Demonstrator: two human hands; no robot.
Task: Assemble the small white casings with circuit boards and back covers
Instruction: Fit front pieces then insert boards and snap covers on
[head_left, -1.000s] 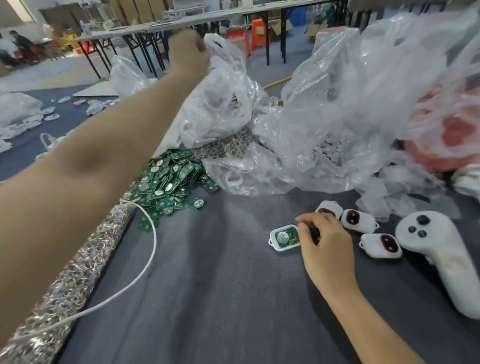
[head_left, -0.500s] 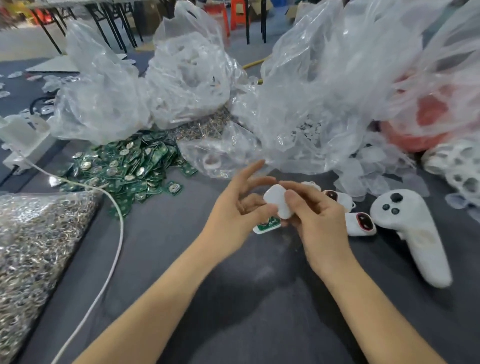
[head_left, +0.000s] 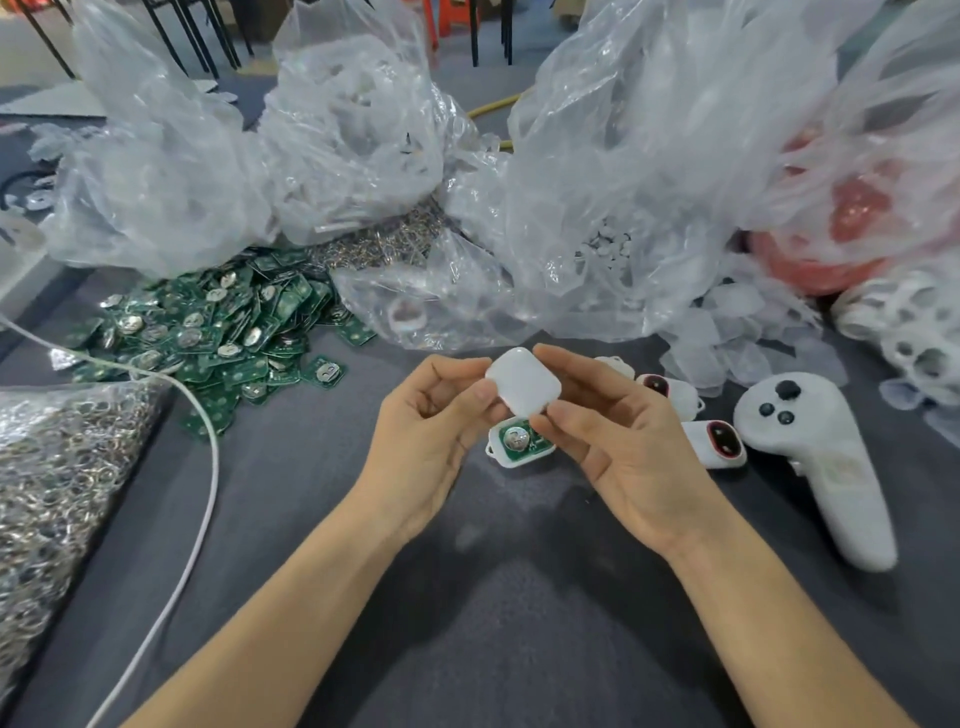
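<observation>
Cover (head_left: 523, 388): white, pinched by both hands, tilted.
Casing (head_left: 519, 441): on table, board inside, right under cover.
Left hand (head_left: 431, 415): grips cover.
Right hand (head_left: 618, 441): grips cover.

Readable text: none anywhere in view.
Circuit boards (head_left: 218, 332), heaped left of the hands: markings too small to read.
White controller (head_left: 815, 457), right of the hands: unlabelled buttons only.

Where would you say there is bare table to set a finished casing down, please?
Bare grey cloth lies between the white cable and the forearms. It is crowded beside the white handheld controller and green circuit board pile.
</observation>
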